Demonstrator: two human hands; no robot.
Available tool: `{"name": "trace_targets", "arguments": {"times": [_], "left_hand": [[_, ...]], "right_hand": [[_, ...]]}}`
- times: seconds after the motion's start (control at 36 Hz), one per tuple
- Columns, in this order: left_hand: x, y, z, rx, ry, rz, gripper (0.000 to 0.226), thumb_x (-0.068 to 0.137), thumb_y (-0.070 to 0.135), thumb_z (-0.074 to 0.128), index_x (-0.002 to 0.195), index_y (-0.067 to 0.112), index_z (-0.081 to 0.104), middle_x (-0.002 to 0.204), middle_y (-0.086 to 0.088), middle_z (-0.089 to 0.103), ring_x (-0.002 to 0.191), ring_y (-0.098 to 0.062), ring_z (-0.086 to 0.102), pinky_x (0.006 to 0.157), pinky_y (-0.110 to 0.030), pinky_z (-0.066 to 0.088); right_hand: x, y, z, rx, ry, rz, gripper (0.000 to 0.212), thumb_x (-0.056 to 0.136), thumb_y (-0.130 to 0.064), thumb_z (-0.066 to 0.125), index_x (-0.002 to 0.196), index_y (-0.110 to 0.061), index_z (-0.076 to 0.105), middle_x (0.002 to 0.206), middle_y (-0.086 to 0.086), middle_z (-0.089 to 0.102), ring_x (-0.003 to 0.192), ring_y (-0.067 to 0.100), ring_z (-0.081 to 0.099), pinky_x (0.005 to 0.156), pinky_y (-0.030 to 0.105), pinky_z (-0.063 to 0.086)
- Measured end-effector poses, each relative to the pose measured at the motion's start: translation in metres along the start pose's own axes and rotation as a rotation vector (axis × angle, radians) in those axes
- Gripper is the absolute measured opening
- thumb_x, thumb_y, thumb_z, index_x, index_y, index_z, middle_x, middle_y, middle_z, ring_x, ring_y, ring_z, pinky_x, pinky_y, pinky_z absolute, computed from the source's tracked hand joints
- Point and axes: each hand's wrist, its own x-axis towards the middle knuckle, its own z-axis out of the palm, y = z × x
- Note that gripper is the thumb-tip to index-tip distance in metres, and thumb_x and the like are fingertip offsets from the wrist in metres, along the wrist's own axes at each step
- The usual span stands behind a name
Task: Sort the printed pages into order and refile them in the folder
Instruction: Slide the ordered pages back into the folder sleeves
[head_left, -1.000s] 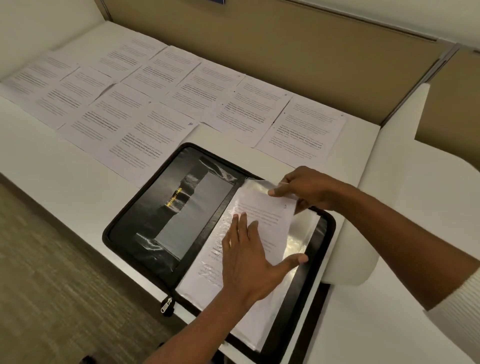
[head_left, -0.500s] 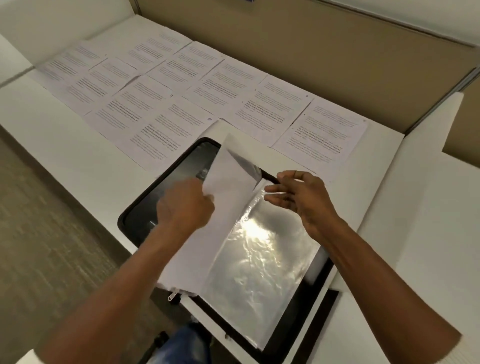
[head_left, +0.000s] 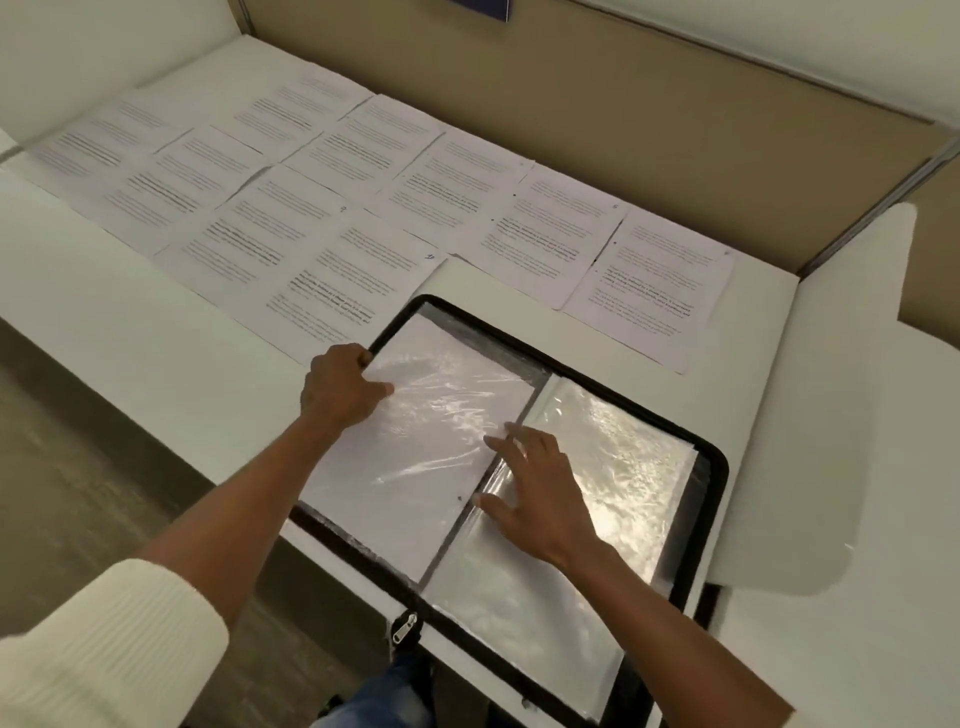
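The folder (head_left: 721, 470) is laid open on the desk (head_left: 156, 332) under both hands. Its left pocket (head_left: 415, 452), with one white sheet inside, is pinched at the outer top corner by the left hand (head_left: 337, 389): the fingers are curled round the edge and the thumb is laid on top. This grip is judged to press the pocket down so that it does not spring back.

The right hand (head_left: 540, 493) is laid flat, fingers straight and spread wide, with nothing gripped. Its fingertips rest at the fold between the pockets and its palm lies on the right pocket (head_left: 623, 467). The fold is probably being pinned so that this pocket lies ready for the next sheet. Whether it already holds one cannot be told through the glare.

The pages (head_left: 556, 234) are spread face up beyond the fingertips of both hands, well apart from them, in two overlapping rows. This is presumably so that their order can be read at a glance.

The following can be counted:
- One folder.
- Two pockets exposed. Edges of more are stacked just past the right little finger, but their number cannot be told.
- One filed sheet.
- One zip pull (head_left: 404, 627), between the forearms.
- Roughly a dozen pages. The exact count is hidden by overlap and blur at the far left.
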Motion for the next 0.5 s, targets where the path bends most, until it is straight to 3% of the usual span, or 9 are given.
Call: {"name": "trace_targets", "arguments": {"times": [0.11,0.19,0.31,0.5], "left_hand": [[0.012,-0.016,0.006,0.005,-0.031,0.107,0.055,0.075,0.033,0.094,0.119,0.012,0.069,0.107,-0.008,0.071,0.089,-0.021,0.061,0.079,-0.034,0.047],[0.016,-0.023,0.011,-0.011,-0.033,0.166,0.055,0.075,0.028,0.093,0.12,0.014,0.065,0.105,-0.006,0.071,0.092,-0.024,0.065,0.08,-0.036,0.052],[0.018,-0.028,0.017,-0.026,-0.028,0.237,0.055,0.078,0.019,0.091,0.123,0.014,0.06,0.109,-0.004,0.07,0.096,-0.029,0.068,0.083,-0.045,0.058],[0.025,-0.022,0.018,0.062,-0.074,0.226,0.049,0.081,0.018,0.084,0.122,0.016,0.057,0.11,-0.006,0.069,0.097,-0.031,0.068,0.079,-0.041,0.056]], "right_hand": [[0.005,-0.013,0.02,-0.138,-0.053,0.051,0.08,0.089,-0.074,0.056,0.157,-0.034,0.041,0.172,0.001,0.022,0.158,0.027,0.014,0.122,0.05,0.024],[0.005,-0.018,0.026,-0.187,-0.052,0.082,0.081,0.09,-0.074,0.054,0.159,-0.034,0.038,0.174,0.001,0.014,0.16,0.027,0.008,0.125,0.048,0.017],[0.001,-0.019,0.03,-0.232,-0.038,0.093,0.081,0.091,-0.072,0.056,0.161,-0.035,0.035,0.175,-0.001,0.01,0.16,0.027,0.007,0.126,0.048,0.017],[-0.001,-0.017,0.034,-0.261,-0.033,0.124,0.081,0.09,-0.076,0.049,0.161,-0.038,0.033,0.175,-0.003,0.007,0.161,0.024,0.008,0.126,0.048,0.015]]}}
